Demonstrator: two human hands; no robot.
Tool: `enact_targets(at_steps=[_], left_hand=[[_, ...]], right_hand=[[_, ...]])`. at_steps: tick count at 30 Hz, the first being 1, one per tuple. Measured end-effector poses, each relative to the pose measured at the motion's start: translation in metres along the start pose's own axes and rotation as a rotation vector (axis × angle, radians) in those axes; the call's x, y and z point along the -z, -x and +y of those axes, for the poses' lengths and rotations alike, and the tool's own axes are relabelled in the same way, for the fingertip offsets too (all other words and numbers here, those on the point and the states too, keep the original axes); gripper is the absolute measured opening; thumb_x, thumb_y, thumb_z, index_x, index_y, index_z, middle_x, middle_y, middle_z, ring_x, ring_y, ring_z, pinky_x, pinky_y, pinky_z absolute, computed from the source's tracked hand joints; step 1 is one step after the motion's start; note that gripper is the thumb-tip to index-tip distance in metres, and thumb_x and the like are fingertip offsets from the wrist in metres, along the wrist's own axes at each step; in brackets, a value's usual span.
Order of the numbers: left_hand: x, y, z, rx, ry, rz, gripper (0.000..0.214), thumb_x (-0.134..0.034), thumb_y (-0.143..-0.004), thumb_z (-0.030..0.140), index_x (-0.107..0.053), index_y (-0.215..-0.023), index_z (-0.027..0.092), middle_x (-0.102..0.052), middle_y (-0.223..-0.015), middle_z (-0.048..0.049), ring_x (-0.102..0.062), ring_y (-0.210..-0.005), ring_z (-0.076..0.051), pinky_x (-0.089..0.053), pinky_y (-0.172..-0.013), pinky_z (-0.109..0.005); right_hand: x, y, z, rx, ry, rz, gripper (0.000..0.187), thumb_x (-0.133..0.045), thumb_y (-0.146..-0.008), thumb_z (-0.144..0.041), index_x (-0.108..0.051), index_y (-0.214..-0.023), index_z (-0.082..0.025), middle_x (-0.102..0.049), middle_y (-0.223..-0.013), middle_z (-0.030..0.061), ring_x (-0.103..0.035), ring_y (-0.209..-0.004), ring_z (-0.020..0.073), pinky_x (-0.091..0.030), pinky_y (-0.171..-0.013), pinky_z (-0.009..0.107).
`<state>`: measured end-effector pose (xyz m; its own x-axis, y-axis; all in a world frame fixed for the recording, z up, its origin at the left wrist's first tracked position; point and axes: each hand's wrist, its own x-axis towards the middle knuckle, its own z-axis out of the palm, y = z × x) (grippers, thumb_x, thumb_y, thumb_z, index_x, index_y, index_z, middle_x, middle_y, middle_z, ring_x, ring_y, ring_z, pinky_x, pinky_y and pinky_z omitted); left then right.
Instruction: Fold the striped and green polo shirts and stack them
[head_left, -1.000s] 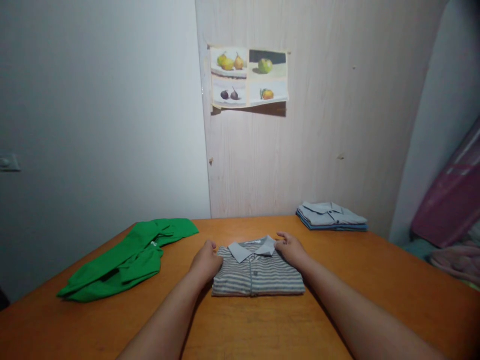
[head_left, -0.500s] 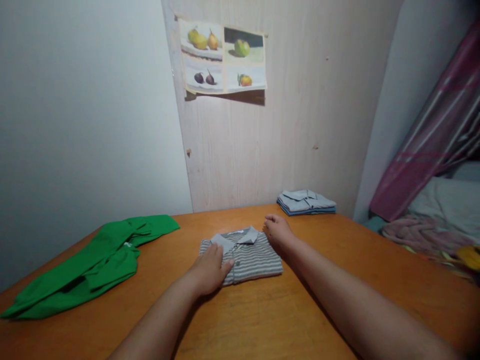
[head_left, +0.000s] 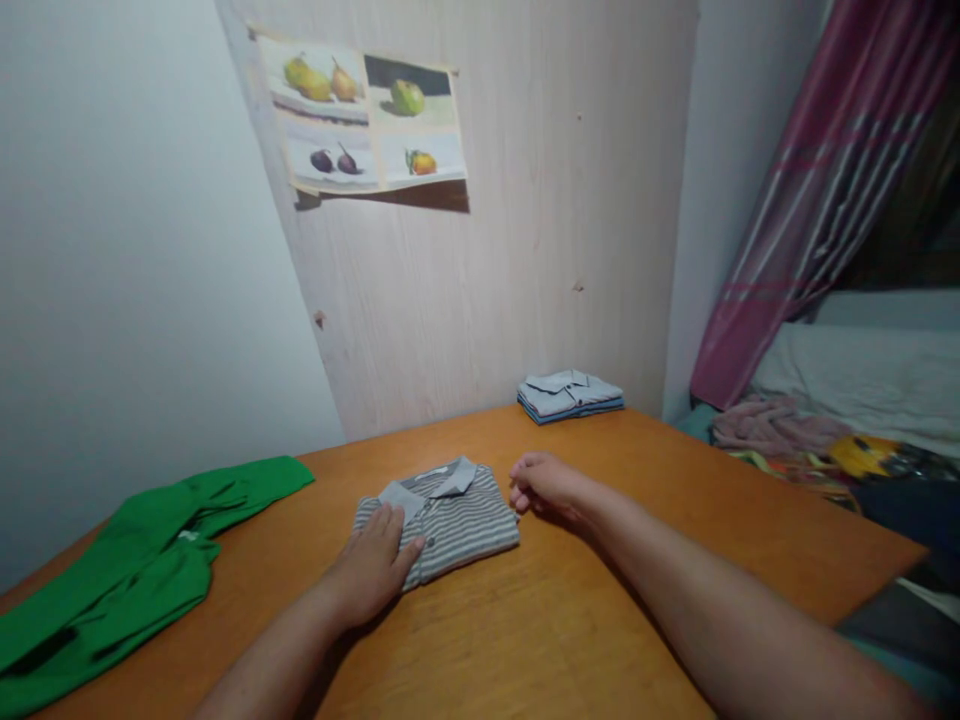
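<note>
Smooth orange-brown bench (head_left: pixel 562 620) carries the folded grey-and-white striped fabric shirt (head_left: pixel 469 515), between my hands. Left hand (head_left: pixel 371 560) spread on it; right hand (head_left: pixel 547 482) curled by its right edge, can't tell if gripping. Risk I see: uneven pull skews the fold, creases the pale grey collar (head_left: pixel 459 478).

Two human arms, bare from the fingers up to where the view cuts them off. The left hand (head_left: pixel 369 566) has a broad back and a sturdy thumb (head_left: pixel 410 556). The left forearm (head_left: pixel 281 640) is smooth and rounded, thickening away from the hand. The right hand (head_left: pixel 546 484) looks compact; the right forearm (head_left: pixel 675 575), equally uncovered, shows at greater length and widens steadily. Finer skin detail is too soft to make out.
</note>
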<state>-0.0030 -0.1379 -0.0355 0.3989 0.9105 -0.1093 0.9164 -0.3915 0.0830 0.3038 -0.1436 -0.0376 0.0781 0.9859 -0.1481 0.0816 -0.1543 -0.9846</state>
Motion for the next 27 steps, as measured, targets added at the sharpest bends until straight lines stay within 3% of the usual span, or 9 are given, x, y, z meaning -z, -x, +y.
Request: enact_targets(at_steps=[6,8,13,18,20,24,27], left_hand=[[0.002,0.003,-0.001,0.016,-0.019,-0.014,0.087,-0.019,-0.097,0.060,-0.025,-0.157,-0.001,-0.016,-0.166,-0.0208,-0.010,-0.155,-0.032,-0.015,-0.125,-0.049],[0.002,0.004,-0.001,0.021,-0.009,-0.009,0.088,-0.019,-0.096,0.061,-0.025,-0.158,-0.002,-0.015,-0.166,-0.0209,-0.009,-0.155,-0.032,-0.014,-0.126,-0.048],[0.001,0.004,-0.003,0.010,0.018,0.012,0.089,-0.023,-0.096,0.061,-0.027,-0.157,-0.003,-0.014,-0.166,-0.0214,-0.011,-0.155,-0.031,-0.013,-0.126,-0.047],[-0.003,0.003,-0.010,0.005,0.045,0.049,0.088,-0.025,-0.095,0.062,-0.030,-0.156,-0.001,-0.018,-0.165,-0.0208,-0.013,-0.155,-0.033,-0.016,-0.125,-0.050],[-0.005,0.002,-0.013,-0.002,0.042,0.053,0.088,-0.025,-0.095,0.062,-0.030,-0.156,0.000,-0.019,-0.165,-0.0203,-0.014,-0.155,-0.032,-0.016,-0.125,-0.050],[-0.006,0.001,-0.013,-0.016,0.060,0.087,0.087,-0.027,-0.094,0.064,-0.033,-0.156,0.003,-0.022,-0.165,-0.0191,-0.016,-0.154,-0.033,-0.019,-0.125,-0.051],[-0.004,0.003,-0.008,0.003,0.043,0.066,0.087,-0.025,-0.095,0.063,-0.032,-0.156,0.002,-0.020,-0.165,-0.0195,-0.015,-0.155,-0.032,-0.016,-0.125,-0.049]], right_hand=[[0.003,0.015,-0.006,-0.080,-0.063,-0.276,0.023,-0.051,-0.069,-0.003,-0.052,-0.086,-0.018,-0.068,-0.066,0.0014,-0.068,-0.051,0.0136,-0.030,-0.032,0.015],[0.003,0.017,-0.009,-0.090,-0.096,-0.304,0.026,-0.050,-0.067,-0.002,-0.052,-0.089,-0.017,-0.068,-0.066,0.0016,-0.068,-0.051,0.0132,-0.032,-0.033,0.013],[0.000,0.023,-0.019,-0.177,-0.133,-0.357,0.029,-0.049,-0.067,0.000,-0.052,-0.090,-0.016,-0.068,-0.068,0.0018,-0.067,-0.052,0.0127,-0.056,-0.048,0.020],[-0.004,0.025,-0.021,-0.136,-0.213,-0.392,0.006,-0.055,-0.078,-0.011,-0.057,-0.083,-0.014,-0.067,-0.071,0.0024,-0.067,-0.059,0.0108,-0.060,-0.058,0.021],[-0.008,0.025,-0.019,-0.116,-0.243,-0.441,0.012,-0.062,-0.075,-0.013,-0.056,-0.085,-0.015,-0.067,-0.074,0.0015,-0.069,-0.064,0.0119,-0.061,-0.062,0.023],[-0.013,0.025,-0.014,-0.103,-0.090,-0.350,0.037,-0.062,-0.061,-0.001,-0.053,-0.091,-0.019,-0.063,-0.068,-0.0061,-0.063,-0.054,0.0110,-0.055,-0.054,0.021],[-0.012,0.023,-0.013,-0.082,0.211,-0.241,0.030,-0.060,-0.064,-0.002,-0.057,-0.089,-0.019,-0.057,-0.056,-0.0074,-0.052,-0.043,0.0099,-0.042,-0.044,0.018]])
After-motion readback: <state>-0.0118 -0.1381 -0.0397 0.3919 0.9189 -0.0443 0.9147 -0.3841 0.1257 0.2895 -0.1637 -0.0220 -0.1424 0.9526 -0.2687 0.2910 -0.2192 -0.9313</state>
